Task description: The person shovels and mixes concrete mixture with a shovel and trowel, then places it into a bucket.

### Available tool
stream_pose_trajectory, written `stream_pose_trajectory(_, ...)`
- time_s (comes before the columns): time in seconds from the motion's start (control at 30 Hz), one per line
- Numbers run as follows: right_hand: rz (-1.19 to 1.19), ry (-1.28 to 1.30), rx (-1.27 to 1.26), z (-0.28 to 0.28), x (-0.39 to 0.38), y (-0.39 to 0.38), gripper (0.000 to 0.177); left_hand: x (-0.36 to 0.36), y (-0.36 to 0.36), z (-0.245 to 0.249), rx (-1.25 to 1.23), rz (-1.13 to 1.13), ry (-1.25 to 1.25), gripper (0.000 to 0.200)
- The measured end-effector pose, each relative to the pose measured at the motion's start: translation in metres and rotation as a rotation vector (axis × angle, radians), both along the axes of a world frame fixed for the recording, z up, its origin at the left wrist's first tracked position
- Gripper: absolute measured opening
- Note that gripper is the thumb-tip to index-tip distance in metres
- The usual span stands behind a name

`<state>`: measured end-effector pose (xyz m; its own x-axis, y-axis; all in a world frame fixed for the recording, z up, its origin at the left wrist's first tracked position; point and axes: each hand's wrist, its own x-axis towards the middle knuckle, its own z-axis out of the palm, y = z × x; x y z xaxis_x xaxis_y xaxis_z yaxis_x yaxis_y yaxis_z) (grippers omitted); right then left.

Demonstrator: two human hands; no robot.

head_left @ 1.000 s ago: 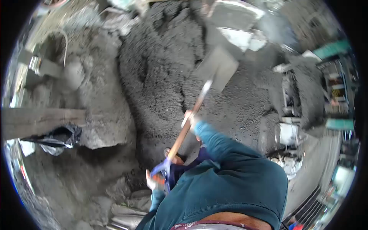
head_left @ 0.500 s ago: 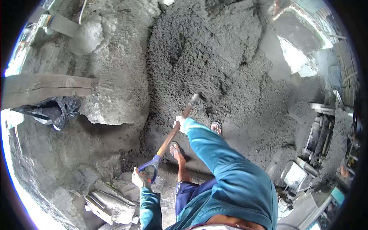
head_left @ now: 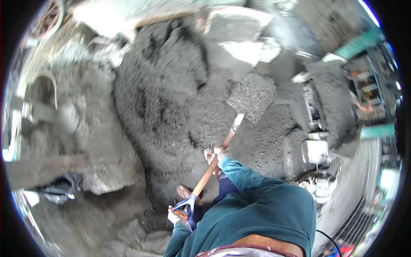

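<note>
Shovel (head_left: 245, 106): held in both hands, shaft slanting from the D-grip near the body up and rightward to the blade. Blade (head_left: 253, 95) carries a heaped load of wet grey mix (head_left: 255, 89), over the floor to the right of the large mound (head_left: 158, 85).

Left hand (head_left: 176, 216): grasping the blue D-grip (head_left: 187, 205); finger detail blurred. Right hand (head_left: 221, 155): closed around the wooden shaft (head_left: 206, 179), partway down toward the blade.

Change: at 1.0 s ago the blade was bare; at 0.5 s ago it was hidden in the mix. Now it is loaded and lies farther to the person's right. Both hands keep their places on the shovel. Viewpoint has turned since 0.5 s ago.

Surroundings: left foot (head_left: 185, 192) and right foot (head_left: 209, 155) on the grey floor (head_left: 265, 150), in sandals. White slab pieces (head_left: 246, 51) beyond the blade. At left, a wooden beam (head_left: 47, 169) with a black plastic bag (head_left: 64, 187) just beside it.
</note>
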<state>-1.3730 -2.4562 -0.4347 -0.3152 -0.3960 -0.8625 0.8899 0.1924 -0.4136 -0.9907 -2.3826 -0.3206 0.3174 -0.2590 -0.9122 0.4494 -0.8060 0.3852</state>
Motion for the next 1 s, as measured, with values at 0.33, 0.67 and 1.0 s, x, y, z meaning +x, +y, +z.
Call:
stream_pose_trajectory(0.33, -0.609, 0.421, -0.874, 0.382, -0.308, -0.024, 0.008, -0.292, -0.197, 0.271, -1.572, -0.884, 0.071, 0.043)
stream_pose_trajectory(0.67, -0.574, 0.560, -0.743, 0.393, -0.275, 0.079, 0.014, -0.314, -0.140, 0.269, -2.443, -1.305, -0.001, 0.033)
stream_pose_trajectory(1.0, 0.078, 0.134, -0.171, 0.117, 0.064, -0.079, 0.017, 0.043, -0.061, 0.054, -0.271, -0.002, 0.294, 0.044)
